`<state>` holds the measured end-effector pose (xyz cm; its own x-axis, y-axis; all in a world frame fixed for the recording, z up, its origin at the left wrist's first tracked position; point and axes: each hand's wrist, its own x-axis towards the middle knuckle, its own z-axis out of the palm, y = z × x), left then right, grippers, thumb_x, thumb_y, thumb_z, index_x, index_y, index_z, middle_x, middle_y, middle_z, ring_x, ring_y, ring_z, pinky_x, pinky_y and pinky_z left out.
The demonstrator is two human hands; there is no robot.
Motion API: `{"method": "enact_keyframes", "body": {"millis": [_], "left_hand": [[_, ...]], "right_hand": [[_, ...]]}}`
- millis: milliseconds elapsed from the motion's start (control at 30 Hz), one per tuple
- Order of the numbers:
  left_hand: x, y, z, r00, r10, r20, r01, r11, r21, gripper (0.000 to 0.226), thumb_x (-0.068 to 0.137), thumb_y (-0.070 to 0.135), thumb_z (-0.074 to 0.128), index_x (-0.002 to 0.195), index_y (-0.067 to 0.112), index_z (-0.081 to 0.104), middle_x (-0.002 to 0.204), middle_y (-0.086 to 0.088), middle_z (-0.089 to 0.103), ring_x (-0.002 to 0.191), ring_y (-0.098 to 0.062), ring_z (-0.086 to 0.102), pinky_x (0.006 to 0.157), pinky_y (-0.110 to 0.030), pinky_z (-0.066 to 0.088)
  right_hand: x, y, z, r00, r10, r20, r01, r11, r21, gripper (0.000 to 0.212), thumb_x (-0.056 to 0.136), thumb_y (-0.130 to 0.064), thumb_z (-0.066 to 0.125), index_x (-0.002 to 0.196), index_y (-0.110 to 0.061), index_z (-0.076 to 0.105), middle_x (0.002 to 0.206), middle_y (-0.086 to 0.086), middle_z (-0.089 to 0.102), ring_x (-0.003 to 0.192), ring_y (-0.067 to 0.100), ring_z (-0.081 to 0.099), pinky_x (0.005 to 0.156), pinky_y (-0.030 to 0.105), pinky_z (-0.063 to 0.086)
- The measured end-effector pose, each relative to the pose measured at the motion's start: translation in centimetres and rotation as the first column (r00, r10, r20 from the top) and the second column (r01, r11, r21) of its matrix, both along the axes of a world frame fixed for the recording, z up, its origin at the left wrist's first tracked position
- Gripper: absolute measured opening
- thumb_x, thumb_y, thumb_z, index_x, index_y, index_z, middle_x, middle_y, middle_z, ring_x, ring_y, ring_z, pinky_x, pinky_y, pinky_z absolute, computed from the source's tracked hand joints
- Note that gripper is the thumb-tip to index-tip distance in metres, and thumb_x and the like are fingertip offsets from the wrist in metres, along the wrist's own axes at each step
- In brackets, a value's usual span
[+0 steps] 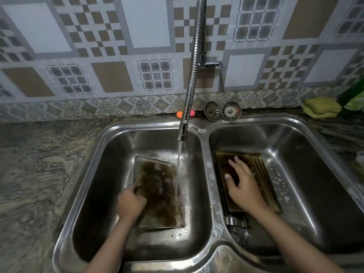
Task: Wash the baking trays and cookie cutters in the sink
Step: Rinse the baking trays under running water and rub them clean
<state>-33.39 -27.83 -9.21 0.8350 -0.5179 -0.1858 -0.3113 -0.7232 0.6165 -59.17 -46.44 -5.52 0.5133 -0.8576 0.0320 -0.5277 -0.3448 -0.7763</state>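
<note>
Gripping L edge of stained tray (159,192) w/ left hand (131,202), under tap stream in L basin of sink (205,174). Right hand (243,186) flat, fingers spread, on tray stack (262,172) in R basin. Cookie cutters (235,223) just below stack.

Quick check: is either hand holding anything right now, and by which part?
Left hand grips the dirty tray by its left edge, under the running water. Right hand rests open on the stacked trays, gripping nothing.

My left hand (131,201) grips the stained tray (159,192) in the left basin (110,174), under the faucet (182,133) stream. My right hand (244,186) lies spread on the stacked trays (262,174) in the right basin (315,184); cookie cutters (235,223) sit nearer.
</note>
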Motion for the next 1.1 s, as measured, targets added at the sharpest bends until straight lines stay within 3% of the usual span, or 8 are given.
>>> {"method": "enact_keyframes", "body": {"millis": [233,433,567,633,767,867,1033,1100], "left_hand": [[-2.7,-2.2,4.8,0.979,-0.124,0.16,0.144,0.982,-0.12,0.052,0.088,-0.001,0.046,0.136,0.018,0.051,0.123,-0.011,0.053,0.111,-0.026,0.054,0.092,-0.025,0.04],[-3.9,-1.4,9.0,0.976,-0.096,0.193,0.155,0.935,-0.32,0.049,0.089,-0.003,0.049,0.134,0.014,0.054,0.123,-0.008,0.061,0.113,-0.019,0.057,0.099,-0.025,0.042],[-5.0,-0.9,10.6,0.998,0.042,0.048,-0.013,0.873,-0.488,0.039,0.092,-0.001,0.05,0.126,0.016,0.059,0.116,-0.001,0.064,0.102,-0.008,0.06,0.094,-0.028,0.047],[-5.3,-0.7,10.4,0.993,0.087,-0.079,-0.116,0.84,-0.53,0.037,0.093,-0.001,0.048,0.122,0.019,0.06,0.114,0.002,0.063,0.09,0.007,0.057,0.087,-0.018,0.046],[-7.0,-0.5,8.9,0.931,0.123,-0.343,-0.32,0.723,-0.612,0.034,0.096,-0.001,0.044,0.11,0.025,0.061,0.068,0.01,0.065,0.049,0.007,0.056,0.047,-0.007,0.042],[-8.2,-1.0,8.4,0.93,0.119,-0.347,-0.33,0.683,-0.651,0.033,0.096,0.001,0.046,0.109,0.028,0.062,0.076,0.007,0.067,0.055,0.006,0.059,0.052,-0.008,0.044],[-8.0,-1.3,8.0,0.917,0.121,-0.379,-0.364,0.639,-0.678,0.033,0.095,-0.001,0.046,0.109,0.025,0.061,0.089,0.006,0.069,0.064,0.008,0.063,0.055,-0.005,0.044],[-9.0,-1.5,7.5,0.92,0.082,-0.384,-0.34,0.659,-0.671,0.032,0.096,0.003,0.047,0.11,0.029,0.061,0.08,0.01,0.068,0.054,0.006,0.058,0.051,-0.007,0.043]], "right_hand": [[2.6,4.1,2.7,0.976,0.181,0.12,-0.173,0.982,-0.074,0.047,0.094,-0.021,0.054,0.14,-0.02,0.044,0.153,-0.009,0.024,0.14,0.006,0.019,0.113,0.029,0.019],[4.8,7.0,3.0,0.946,0.309,0.095,-0.302,0.95,-0.08,0.05,0.096,-0.026,0.051,0.144,-0.022,0.039,0.152,-0.01,0.029,0.137,-0.001,0.019,0.107,0.011,0.013],[7.3,8.5,3.4,0.856,0.517,0.025,-0.514,0.855,-0.077,0.057,0.097,-0.036,0.045,0.149,-0.023,0.026,0.156,-0.008,0.024,0.143,0.003,0.016,0.113,0.018,0.013],[8.4,7.4,3.5,0.765,0.629,-0.139,-0.641,0.764,-0.069,0.064,0.098,-0.043,0.04,0.152,-0.023,0.014,0.16,-0.007,0.011,0.146,0.006,0.006,0.118,0.03,0.01],[10.7,2.5,4.7,0.723,0.511,-0.464,-0.623,0.773,-0.119,0.068,0.099,-0.045,0.033,0.153,-0.014,0.003,0.161,0.004,0.0,0.148,0.019,0.0,0.119,0.048,0.004],[11.5,1.9,4.8,0.745,0.468,-0.475,-0.6,0.781,-0.172,0.064,0.1,-0.041,0.029,0.153,-0.013,0.005,0.161,0.004,0.0,0.148,0.022,0.001,0.116,0.053,0.002],[9.0,2.7,3.7,0.558,0.651,-0.515,-0.821,0.525,-0.225,0.069,0.092,-0.06,0.019,0.151,-0.031,-0.001,0.157,-0.012,-0.014,0.145,0.009,-0.013,0.111,0.045,-0.009],[9.3,0.2,4.5,0.634,0.511,-0.58,-0.733,0.637,-0.24,0.065,0.096,-0.055,0.023,0.152,-0.029,0.004,0.161,-0.005,-0.007,0.146,0.013,-0.01,0.113,0.05,-0.006]]}}
